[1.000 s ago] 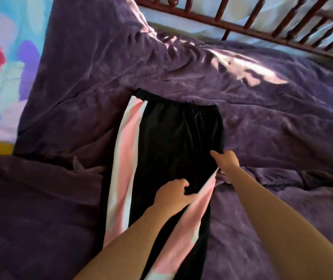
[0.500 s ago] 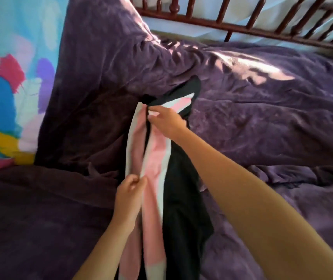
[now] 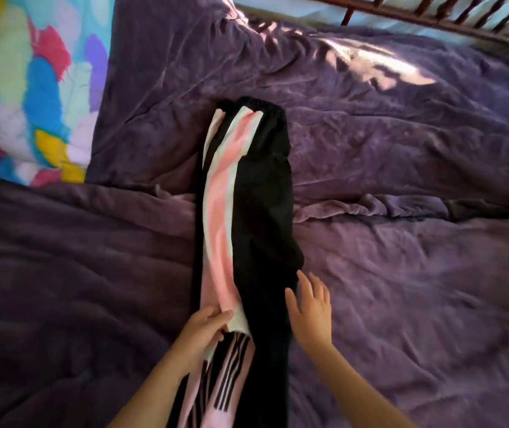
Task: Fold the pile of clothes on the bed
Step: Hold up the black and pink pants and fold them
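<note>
I see black track pants folded lengthwise on purple comforter, left hand pinching their pink stripe, right hand spread wide beside them

Trousers in my left hand: matt black cloth, smooth pink-white panels. Bed cover: plush purple fabric, faint sheen. Rail: dark wood.

Black trousers are showing a pink-and-white side stripe, lying on a purple blanket beside multicoloured splotched cloth.
</note>
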{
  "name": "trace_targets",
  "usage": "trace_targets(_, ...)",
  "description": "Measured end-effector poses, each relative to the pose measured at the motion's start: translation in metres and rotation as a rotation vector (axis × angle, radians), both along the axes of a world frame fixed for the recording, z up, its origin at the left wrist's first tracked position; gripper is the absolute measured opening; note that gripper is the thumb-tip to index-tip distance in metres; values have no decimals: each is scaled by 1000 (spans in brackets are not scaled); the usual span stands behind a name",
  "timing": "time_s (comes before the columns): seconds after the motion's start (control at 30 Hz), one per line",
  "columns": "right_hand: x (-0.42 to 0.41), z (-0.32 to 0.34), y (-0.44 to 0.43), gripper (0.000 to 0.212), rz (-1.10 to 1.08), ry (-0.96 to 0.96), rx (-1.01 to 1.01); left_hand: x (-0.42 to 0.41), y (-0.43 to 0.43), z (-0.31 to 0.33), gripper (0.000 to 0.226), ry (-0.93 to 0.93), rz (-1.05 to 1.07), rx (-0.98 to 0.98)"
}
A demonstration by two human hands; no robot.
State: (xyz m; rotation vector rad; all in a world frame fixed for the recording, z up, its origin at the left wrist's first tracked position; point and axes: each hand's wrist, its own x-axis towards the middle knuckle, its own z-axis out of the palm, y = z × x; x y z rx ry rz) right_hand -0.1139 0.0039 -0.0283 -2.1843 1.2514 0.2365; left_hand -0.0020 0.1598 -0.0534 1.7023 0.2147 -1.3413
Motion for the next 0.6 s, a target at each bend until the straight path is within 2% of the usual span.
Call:
trace_targets(0.1,-54,-3,59,69,-73,-19,39,-29,28,0,3,-34,-261,31)
trace_targets(0.17,-80,-4,93,79,-103,-33,64,-42,38,-3,39,-133,-444,122)
trace_targets(0.2,-89,-4,106,85,-101,-15,84,-48,41,-4,40,-224,-552,196)
trace_targets(0.27,-105,-1,127,100,-62,43,144,-61,46,1,18,-431,-797,373)
trace_targets(0.3,-112,-2,135,90,-31,63,149,-68,48,2,27,-504,-853,446)
trace_targets(0.37,-121,-2,145,62,-16,88,154,-83,52,5,31,-615,-783,479)
trace_targets(0.47,-137,2,149,78,-18,57,136,-97,70,12,36,-579,-316,313)
trace_targets(0.53,-147,2,152,65,-6,39,129,-110,94,26,36,-548,3,256)
trace_targets(0.6,-156,2,154,66,38,25,142,-127,122,29,31,-517,158,287)
